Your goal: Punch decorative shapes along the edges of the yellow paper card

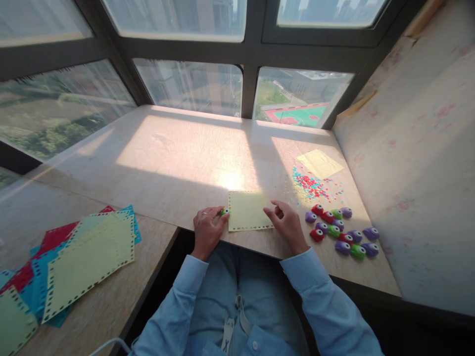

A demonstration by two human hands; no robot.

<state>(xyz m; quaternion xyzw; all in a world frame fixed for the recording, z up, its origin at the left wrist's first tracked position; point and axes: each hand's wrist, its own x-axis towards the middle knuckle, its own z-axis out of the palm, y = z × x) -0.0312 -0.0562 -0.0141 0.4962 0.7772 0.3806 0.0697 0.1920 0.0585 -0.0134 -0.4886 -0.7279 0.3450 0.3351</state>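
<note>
A pale yellow sheet of paper (249,211) lies before me at the sill's front edge, with small punched holes along its borders. My left hand (210,227) is closed around a small green craft punch (225,211) at the sheet's left edge. Most of the punch is hidden by my fingers. At the right edge, my right hand (287,222) has its thumb over the paper and its index finger apart from the thumb, the other fingers curled. Nothing shows between thumb and index finger.
Several red, green and purple craft punches (345,238) stand at the right. Behind them lie scattered confetti bits (311,186) and a yellow paper piece (320,163). Punched coloured sheets (92,252) overlap at the left. Windows and a papered wall (415,173) border the sill.
</note>
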